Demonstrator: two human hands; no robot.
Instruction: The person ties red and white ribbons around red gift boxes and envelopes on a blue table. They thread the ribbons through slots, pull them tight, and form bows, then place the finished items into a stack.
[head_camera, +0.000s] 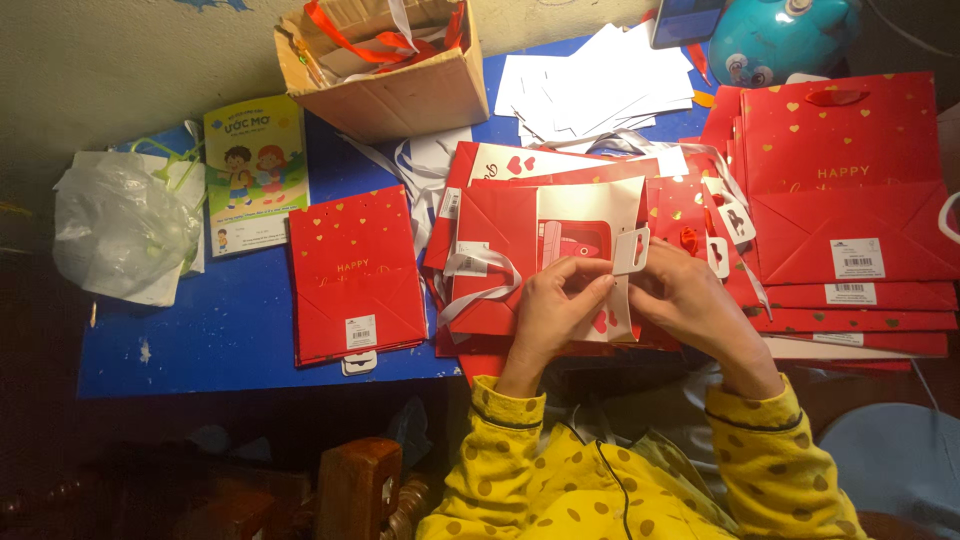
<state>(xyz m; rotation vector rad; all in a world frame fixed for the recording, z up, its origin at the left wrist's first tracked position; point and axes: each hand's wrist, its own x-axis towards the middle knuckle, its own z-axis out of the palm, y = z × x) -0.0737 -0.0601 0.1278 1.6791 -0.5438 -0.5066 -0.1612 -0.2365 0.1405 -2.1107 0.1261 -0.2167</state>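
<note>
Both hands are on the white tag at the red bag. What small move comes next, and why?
Probably pull the white tag clear with the right hand, while the left hand steadies the red bag: both pinch its strip, and ribbon lies loose beside.

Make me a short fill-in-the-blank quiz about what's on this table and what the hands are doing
1. Both hands, left hand and right hand, hold a small white ____ with a hanging slot.
2. The folded gift bags are ____ with gold hearts.
3. The cardboard box holds red and white ____.
4. The table top is ____.

Missing words: tag; red; ribbons; blue
</note>
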